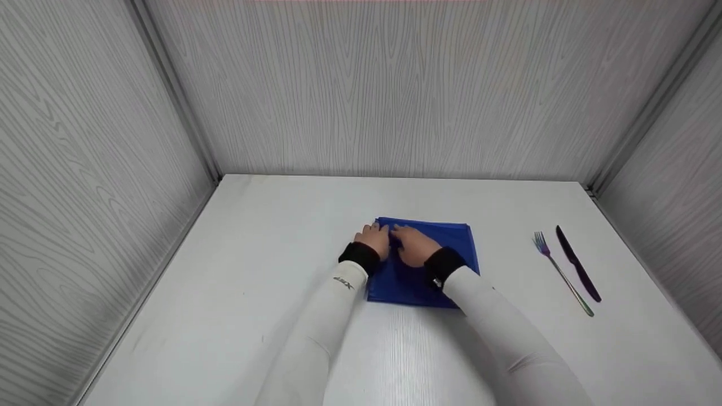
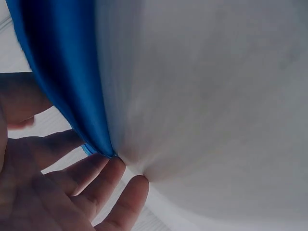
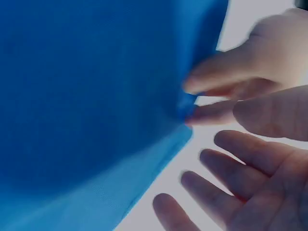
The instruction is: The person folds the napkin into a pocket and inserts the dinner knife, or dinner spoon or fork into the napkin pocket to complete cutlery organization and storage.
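Note:
A thin blue cloth (image 1: 417, 293), folded into a rough square with layered edges, lies on the white table. My left hand (image 1: 374, 239) rests at its far left corner. In the left wrist view the fingers of that hand (image 2: 62, 183) reach out straight, with their tips touching the cloth's edge (image 2: 82, 72) and the table. My right hand (image 1: 416, 246) hovers over or rests on the cloth just right of the left one; contact cannot be told. The right wrist view shows the right hand (image 3: 245, 178) with fingers extended and nothing between them, beside the cloth (image 3: 86, 96).
To the right, a fork (image 1: 561, 273) with an iridescent shine and a dark knife (image 1: 578, 262) lie side by side on the table (image 1: 271, 225). Pale wood-grain panels (image 1: 361, 90) enclose the back and both sides.

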The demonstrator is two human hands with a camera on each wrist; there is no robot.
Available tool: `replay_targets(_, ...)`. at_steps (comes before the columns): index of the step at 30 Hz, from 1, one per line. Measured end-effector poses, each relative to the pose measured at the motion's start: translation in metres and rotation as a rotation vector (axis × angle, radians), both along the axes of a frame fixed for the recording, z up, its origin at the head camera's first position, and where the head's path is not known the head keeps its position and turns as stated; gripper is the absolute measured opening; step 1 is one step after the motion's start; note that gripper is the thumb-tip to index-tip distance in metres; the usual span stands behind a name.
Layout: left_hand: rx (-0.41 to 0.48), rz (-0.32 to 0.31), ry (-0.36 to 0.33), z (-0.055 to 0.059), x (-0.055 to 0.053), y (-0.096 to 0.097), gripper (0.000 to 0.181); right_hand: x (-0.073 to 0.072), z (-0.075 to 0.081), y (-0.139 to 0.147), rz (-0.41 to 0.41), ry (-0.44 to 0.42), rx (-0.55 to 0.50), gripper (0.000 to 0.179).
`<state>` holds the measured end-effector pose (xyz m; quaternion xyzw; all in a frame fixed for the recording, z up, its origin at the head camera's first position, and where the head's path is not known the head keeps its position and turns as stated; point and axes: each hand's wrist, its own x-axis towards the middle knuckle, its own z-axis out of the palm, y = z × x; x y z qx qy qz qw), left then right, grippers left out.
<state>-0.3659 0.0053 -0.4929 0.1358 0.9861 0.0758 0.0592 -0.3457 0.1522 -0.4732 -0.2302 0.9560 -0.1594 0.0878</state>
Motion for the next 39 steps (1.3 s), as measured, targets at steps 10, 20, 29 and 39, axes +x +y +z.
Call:
replay_targets(10, -0.027, 0.006, -0.065, 0.0, -0.005, 0.001, 0.052, 0.006, -0.012, 0.007, 0.059, -0.057, 0.108, 0.047)
replay_targets(20, -0.022, 0.004, -0.063, 0.006, -0.003, -0.001, 0.052, 0.044, -0.014, 0.048, 0.04, -0.066, 0.073, 0.052)
replay_targets(29, -0.004, 0.025, -0.091, -0.008, -0.015, 0.001, 0.054, 0.085, -0.013, 0.091, 0.094, -0.007, 0.048, 0.047)
replay_targets(39, 0.004, 0.0, -0.078, 0.002, -0.004, -0.002, 0.053, 0.125, -0.015, 0.126, 0.066, 0.093, 0.031, 0.036)
